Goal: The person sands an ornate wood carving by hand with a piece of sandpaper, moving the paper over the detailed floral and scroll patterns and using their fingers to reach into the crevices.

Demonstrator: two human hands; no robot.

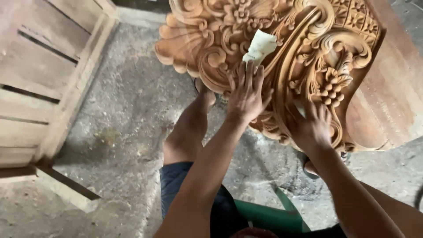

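Two bare hands pressed against a large carved wooden panel, one working a pale folded sheet into the carving.

The left hand [246, 90] lies flat with fingers spread, its grip pinning a pale folded sheet [261, 45], perhaps sandpaper, against the carved panel [229, 26]; the sheet pokes out straight beyond the fingertips, pointing up and away from the person. The right hand [312, 123] sits lower and to the right, near a carved grape cluster [331, 86]; something pale shows under its fingers, but whether its grip closes on it cannot be told. The panel leans over the knees and runs out of view at the top and right. A wooden crate [44, 75] stands to the left on the dusty concrete floor [123, 132].
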